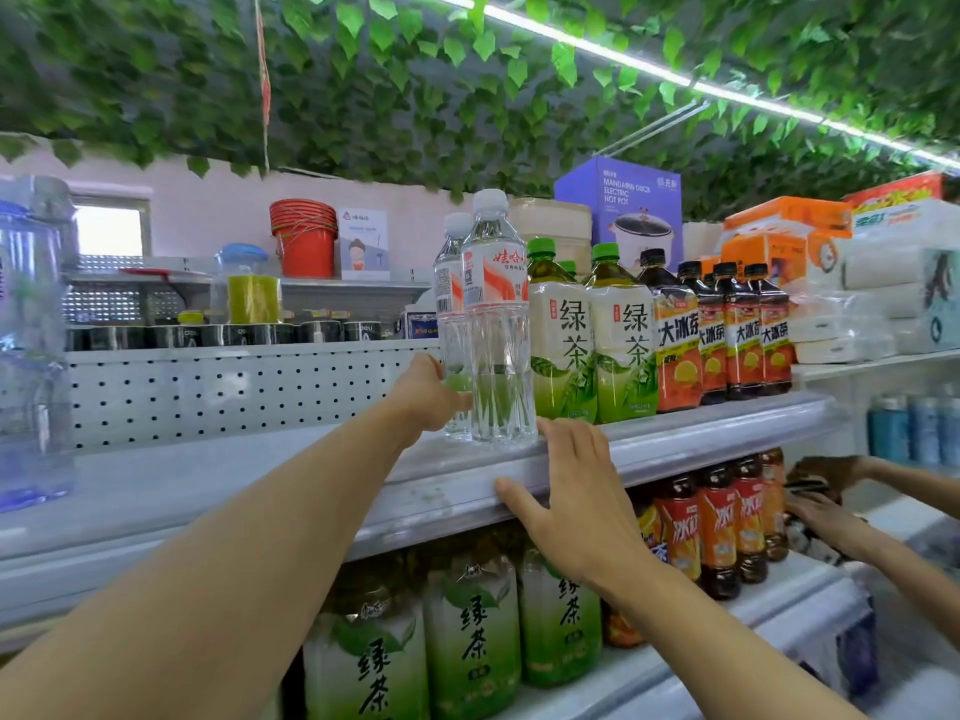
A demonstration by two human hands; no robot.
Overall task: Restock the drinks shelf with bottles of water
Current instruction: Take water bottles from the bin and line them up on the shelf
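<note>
Two clear water bottles with red-and-white labels stand on the top drinks shelf (675, 444), the front water bottle (497, 324) partly covering the rear water bottle (451, 304). My left hand (427, 394) reaches up and holds the lower part of the rear bottle, its fingers hidden behind the bottles. My right hand (571, 491) lies flat with spread fingers on the shelf's front edge, just below and right of the front bottle.
Green tea bottles (563, 340) and dark iced tea bottles (727, 335) stand right of the water. More tea bottles (472, 631) fill the shelf below. The shelf left of the water is bare. Another person's hands (826, 501) work at the right. A large water jug (31, 345) stands far left.
</note>
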